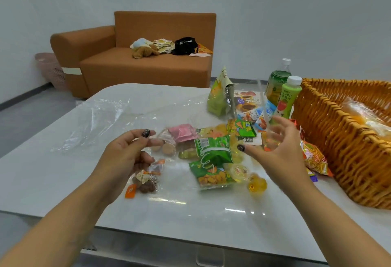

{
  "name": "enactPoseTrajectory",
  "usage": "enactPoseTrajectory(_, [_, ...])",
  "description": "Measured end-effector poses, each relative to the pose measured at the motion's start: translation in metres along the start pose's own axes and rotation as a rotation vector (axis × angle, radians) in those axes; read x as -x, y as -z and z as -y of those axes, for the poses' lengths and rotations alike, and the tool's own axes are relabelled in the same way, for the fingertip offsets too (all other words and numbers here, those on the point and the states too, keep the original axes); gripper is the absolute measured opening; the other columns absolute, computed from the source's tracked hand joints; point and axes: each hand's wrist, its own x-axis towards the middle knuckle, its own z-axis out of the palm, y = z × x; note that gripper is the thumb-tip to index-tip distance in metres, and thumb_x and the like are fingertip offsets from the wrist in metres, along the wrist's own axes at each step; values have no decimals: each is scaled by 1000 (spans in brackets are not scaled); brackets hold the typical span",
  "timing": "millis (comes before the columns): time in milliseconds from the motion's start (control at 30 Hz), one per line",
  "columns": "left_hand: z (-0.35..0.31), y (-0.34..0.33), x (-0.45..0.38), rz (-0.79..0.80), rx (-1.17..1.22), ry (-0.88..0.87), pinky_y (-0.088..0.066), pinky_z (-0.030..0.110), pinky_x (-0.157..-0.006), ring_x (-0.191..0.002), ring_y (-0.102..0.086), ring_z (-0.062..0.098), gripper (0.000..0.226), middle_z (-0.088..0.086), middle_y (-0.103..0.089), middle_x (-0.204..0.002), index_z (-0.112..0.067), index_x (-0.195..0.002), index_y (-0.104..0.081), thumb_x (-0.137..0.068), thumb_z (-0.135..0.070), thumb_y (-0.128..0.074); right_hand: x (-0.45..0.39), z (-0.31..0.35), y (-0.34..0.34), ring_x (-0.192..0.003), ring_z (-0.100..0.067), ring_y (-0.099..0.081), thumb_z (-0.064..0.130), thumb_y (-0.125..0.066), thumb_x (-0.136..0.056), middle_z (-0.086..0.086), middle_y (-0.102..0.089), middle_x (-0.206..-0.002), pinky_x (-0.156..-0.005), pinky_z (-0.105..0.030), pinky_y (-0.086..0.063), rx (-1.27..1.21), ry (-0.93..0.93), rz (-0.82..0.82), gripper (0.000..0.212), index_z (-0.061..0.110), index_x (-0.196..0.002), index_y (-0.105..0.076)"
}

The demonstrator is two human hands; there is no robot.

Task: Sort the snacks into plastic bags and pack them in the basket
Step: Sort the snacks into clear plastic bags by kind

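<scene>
Fingers [146, 139] of left hand [124, 156] pinch clear bag [152, 173]; right hand [275, 148] fingers spread, snacks [211, 160] beneath.

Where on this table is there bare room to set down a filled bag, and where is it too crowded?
Free: the near table edge, in front of the green snack packs, and the near-left stretch beside the left hand. The far-left part holds only a flat clear plastic bag. Crowded: from the pink packet rightward to the basket, plus the bottles behind.
</scene>
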Motion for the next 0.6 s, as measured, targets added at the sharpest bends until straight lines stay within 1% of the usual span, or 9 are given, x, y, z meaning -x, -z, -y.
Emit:
enactPoseTrajectory(67, [-3,0,2,-6,-21,-35,-55,26,-62,-55,-60,12,19,2,-76,-97,-16,-110,-64,-101,-15,-47,2,1,2,-101,-16,-46,26,-91,-60,-2,-34,-122,-84,-18,-41,162,221,-209,87,14,-131,-42])
enactPoseTrajectory(133, [-4,-1,3,-11,-28,-59,-55,30,-68,-58,-64,13,20,1,-76,-98,-16,-110,-64,-102,-16,-46,3,4,4,-81,-22,-46,26,-90,-61,-5,-36,-109,-71,-16,-40,223,416,-344,70,7,-114,-48])
enactPoseTrajectory(167, [-5,-2,3,-10,-32,-69,-55,31,-70,-60,-66,14,20,1,-76,-98,-16,-109,-65,-102,-17,-46,4,6,5,-69,-23,-45,24,-89,-62,-6,-41,-99,-64,-15,-40,222,478,-340,59,8,-102,-48])
enactPoseTrajectory(267, [-5,-3,4,-4,-58,-97,-55,31,-71,-65,-69,15,20,1,-76,-97,-18,-106,-66,-101,-19,-46,4,5,1,-58,-16,-54,24,-85,-66,-2,-55,-72,-56,-17,-46,129,473,-100,39,17,-81,-49])
enactPoseTrajectory(333, [-5,-3,4,0,-79,-111,-55,31,-70,-66,-69,16,20,0,-76,-97,-18,-106,-66,-100,-20,-46,6,5,-5,-64,-14,-67,17,-80,-72,2,-66,-77,-64,-29,-58,-22,311,135,23,19,-84,-61])
enactPoseTrajectory(400, [-5,-3,4,13,-89,-125,-56,32,-72,-66,-69,16,21,0,-76,-97,-18,-106,-66,-100,-22,-46,6,3,-7,-75,-16,-73,22,-69,-82,0,-73,-87,-73,-44,-60,-195,142,286,17,18,-98,-67])
enactPoseTrajectory(500, [-6,-1,3,11,-80,-143,-56,34,-74,-67,-69,17,21,-1,-76,-98,-18,-106,-65,-99,-23,-47,2,2,-4,-99,-18,-70,63,-55,-81,-2,-73,-108,-87,-36,-56,-422,41,433,57,20,-118,-62])
enactPoseTrajectory(533, [-6,0,3,13,-73,-146,-57,34,-74,-68,-70,17,21,-1,-76,-99,-18,-107,-65,-99,-24,-47,1,4,-3,-104,-17,-68,66,-55,-80,-1,-72,-112,-90,-32,-55,-445,40,460,63,21,-123,-60])
enactPoseTrajectory(600, [-8,1,3,40,-62,-160,-59,32,-71,-73,-72,19,21,1,-75,-102,-19,-111,-63,-95,-25,-51,3,7,-1,-106,-14,-68,47,-59,-85,0,-73,-108,-93,-26,-52,-420,54,465,44,23,-122,-61])
